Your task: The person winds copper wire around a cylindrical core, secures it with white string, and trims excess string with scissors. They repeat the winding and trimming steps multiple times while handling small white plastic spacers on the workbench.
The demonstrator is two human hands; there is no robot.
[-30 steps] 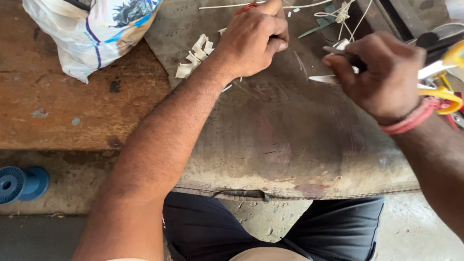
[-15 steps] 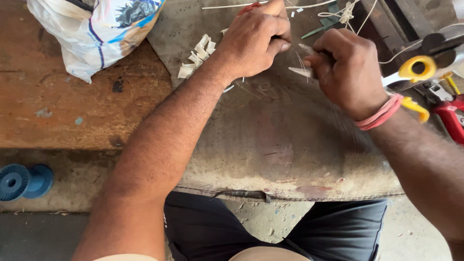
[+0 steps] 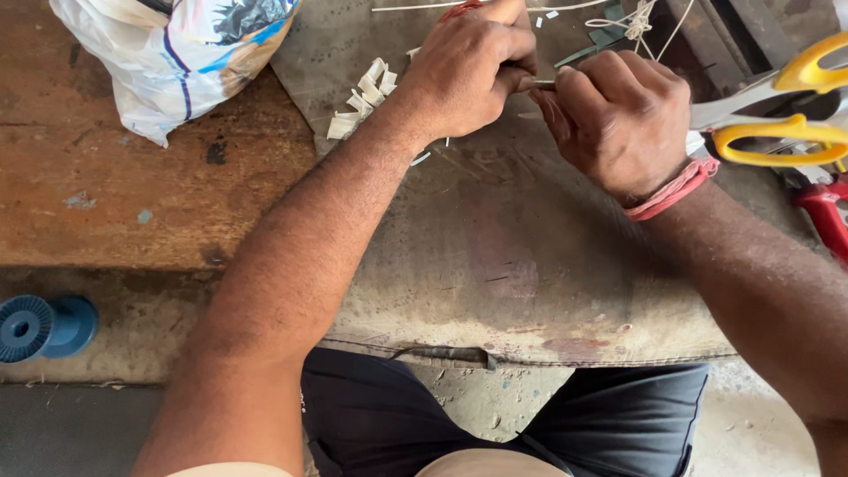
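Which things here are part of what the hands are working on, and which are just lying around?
In hand:
- left hand and right hand, pinching a thin pale strip between them
- grey mat under the hands

Lying about:
- pile of cut white pieces
- yellow-handled scissors
- plastic bag
- blue spool
- red-handled tool

crumpled white printed plastic bag [image 3: 172, 57], top left

Worn wooden workbench [image 3: 132, 203], dusty floor [image 3: 768, 433]
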